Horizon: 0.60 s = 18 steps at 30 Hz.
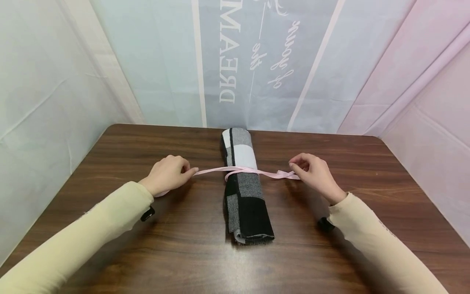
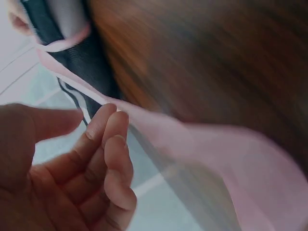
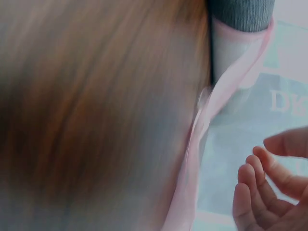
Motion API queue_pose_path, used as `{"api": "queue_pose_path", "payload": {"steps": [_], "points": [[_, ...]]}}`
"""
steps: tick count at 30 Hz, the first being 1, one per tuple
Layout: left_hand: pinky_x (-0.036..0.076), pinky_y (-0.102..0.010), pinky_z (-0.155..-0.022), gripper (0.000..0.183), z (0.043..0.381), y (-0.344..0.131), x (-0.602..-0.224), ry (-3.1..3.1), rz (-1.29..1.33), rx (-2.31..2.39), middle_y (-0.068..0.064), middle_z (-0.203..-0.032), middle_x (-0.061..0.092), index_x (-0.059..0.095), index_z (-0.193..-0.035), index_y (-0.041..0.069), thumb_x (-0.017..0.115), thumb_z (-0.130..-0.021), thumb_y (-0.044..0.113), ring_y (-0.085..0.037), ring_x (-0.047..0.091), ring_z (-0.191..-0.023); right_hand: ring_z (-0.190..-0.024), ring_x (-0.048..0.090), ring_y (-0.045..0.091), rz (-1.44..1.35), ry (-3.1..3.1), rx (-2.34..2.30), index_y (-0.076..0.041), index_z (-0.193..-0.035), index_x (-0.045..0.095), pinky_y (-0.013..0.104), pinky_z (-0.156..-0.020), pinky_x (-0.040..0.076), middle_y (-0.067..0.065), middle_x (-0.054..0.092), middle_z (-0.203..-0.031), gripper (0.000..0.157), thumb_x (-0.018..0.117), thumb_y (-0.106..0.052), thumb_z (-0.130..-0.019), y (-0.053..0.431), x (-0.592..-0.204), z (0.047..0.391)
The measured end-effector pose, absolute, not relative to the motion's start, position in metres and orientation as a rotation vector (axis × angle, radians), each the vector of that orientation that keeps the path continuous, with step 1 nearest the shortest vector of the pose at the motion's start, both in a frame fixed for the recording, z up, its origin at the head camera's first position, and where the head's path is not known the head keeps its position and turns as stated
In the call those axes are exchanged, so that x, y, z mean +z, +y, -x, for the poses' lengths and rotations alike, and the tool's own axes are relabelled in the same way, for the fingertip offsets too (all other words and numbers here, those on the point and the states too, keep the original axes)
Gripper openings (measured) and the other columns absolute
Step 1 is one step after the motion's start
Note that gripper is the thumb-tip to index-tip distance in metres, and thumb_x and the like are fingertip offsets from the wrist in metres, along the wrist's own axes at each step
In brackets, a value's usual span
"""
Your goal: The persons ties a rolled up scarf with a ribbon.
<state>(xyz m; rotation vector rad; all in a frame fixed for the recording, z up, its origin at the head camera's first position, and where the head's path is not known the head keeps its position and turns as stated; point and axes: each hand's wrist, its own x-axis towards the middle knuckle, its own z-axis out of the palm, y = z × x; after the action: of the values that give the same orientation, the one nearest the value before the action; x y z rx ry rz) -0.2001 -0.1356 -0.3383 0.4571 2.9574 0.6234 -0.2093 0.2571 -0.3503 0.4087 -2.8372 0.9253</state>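
A rolled black, grey and white checked cloth [image 1: 244,183], fringed at its near end, lies lengthwise on the table. Around its middle runs a pink ribbon [image 1: 242,170], crossed on top, with its tails drawn out to both sides. My left hand [image 1: 170,173] is over the left tail, thumb apart from loosely bent fingers [image 2: 115,130]. The ribbon [image 2: 163,130] passes right by those fingertips; whether they touch is unclear. Beside the right tail is my right hand [image 1: 312,171], thumb and forefinger close together with nothing between them. In the right wrist view the ribbon [image 3: 192,154] runs apart from the fingers [image 3: 248,175].
The brown wooden table [image 1: 176,253] has rounded far corners. A pale curtain [image 1: 169,61] with printed lettering hangs behind it, and white cloth walls [image 1: 44,81] stand at the sides.
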Motion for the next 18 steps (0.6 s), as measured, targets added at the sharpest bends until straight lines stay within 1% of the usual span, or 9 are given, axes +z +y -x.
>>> {"api": "queue_pose_path", "payload": {"steps": [2, 4, 6, 9, 15, 18], "points": [[0.038, -0.028, -0.048, 0.045, 0.2, -0.13, -0.337, 2.909, -0.377, 0.665, 0.001, -0.055, 0.059, 0.068, -0.067, 0.011, 0.051, -0.097, 0.039, -0.013, 0.05, -0.051, -0.064, 0.055, 0.018, -0.38, -2.869, 0.942, -0.005, -0.096, 0.069, 0.029, -0.058, 0.044, 0.008, 0.064, -0.076, 0.026, 0.057, -0.027, -0.096, 0.251, -0.349, 0.208], [0.04, -0.029, -0.047, 0.055, 0.2, -0.125, -0.336, 2.872, -0.32, 0.668, 0.001, -0.052, 0.061, 0.068, -0.062, 0.01, 0.045, -0.099, 0.043, -0.013, 0.053, -0.05, -0.058, 0.053, 0.017, -0.344, -2.925, 0.987, -0.005, -0.09, 0.07, 0.029, -0.056, 0.044, 0.008, 0.062, -0.068, 0.035, 0.053, -0.034, -0.098, 0.245, -0.35, 0.207], [0.043, -0.03, -0.048, 0.061, 0.202, -0.121, -0.337, 2.855, -0.279, 0.638, 0.0, -0.049, 0.061, 0.067, -0.058, 0.011, 0.039, -0.1, 0.046, -0.012, 0.056, -0.049, -0.056, 0.053, 0.017, -0.305, -2.987, 1.029, -0.004, -0.083, 0.071, 0.029, -0.056, 0.045, 0.007, 0.061, -0.064, 0.044, 0.049, -0.039, -0.099, 0.239, -0.351, 0.207], [0.044, -0.031, -0.05, 0.067, 0.205, -0.114, -0.339, 2.837, -0.226, 0.583, 0.0, -0.047, 0.06, 0.066, -0.054, 0.011, 0.035, -0.1, 0.05, -0.014, 0.058, -0.047, -0.054, 0.056, 0.017, -0.253, -3.07, 1.071, -0.004, -0.076, 0.071, 0.03, -0.055, 0.048, 0.008, 0.062, -0.062, 0.052, 0.046, -0.043, -0.1, 0.232, -0.352, 0.208], [0.044, -0.03, -0.05, 0.072, 0.212, -0.104, -0.345, 2.784, -0.158, 0.479, -0.003, -0.048, 0.061, 0.065, -0.056, 0.01, 0.029, -0.1, 0.053, -0.016, 0.059, -0.046, -0.048, 0.05, 0.015, -0.227, -3.139, 1.1, -0.002, -0.071, 0.071, 0.029, -0.048, 0.044, 0.008, 0.06, -0.058, 0.052, 0.048, -0.039, -0.1, 0.223, -0.355, 0.21], [0.043, -0.03, -0.051, 0.07, 0.214, -0.1, -0.347, 2.795, -0.144, 0.449, -0.003, -0.048, 0.061, 0.066, -0.057, 0.009, 0.031, -0.099, 0.052, -0.015, 0.06, -0.047, -0.047, 0.047, 0.014, -0.184, -3.161, 1.076, -0.004, -0.069, 0.07, 0.028, -0.047, 0.042, 0.006, 0.057, -0.056, 0.052, 0.048, -0.041, -0.099, 0.221, -0.355, 0.212]]}}
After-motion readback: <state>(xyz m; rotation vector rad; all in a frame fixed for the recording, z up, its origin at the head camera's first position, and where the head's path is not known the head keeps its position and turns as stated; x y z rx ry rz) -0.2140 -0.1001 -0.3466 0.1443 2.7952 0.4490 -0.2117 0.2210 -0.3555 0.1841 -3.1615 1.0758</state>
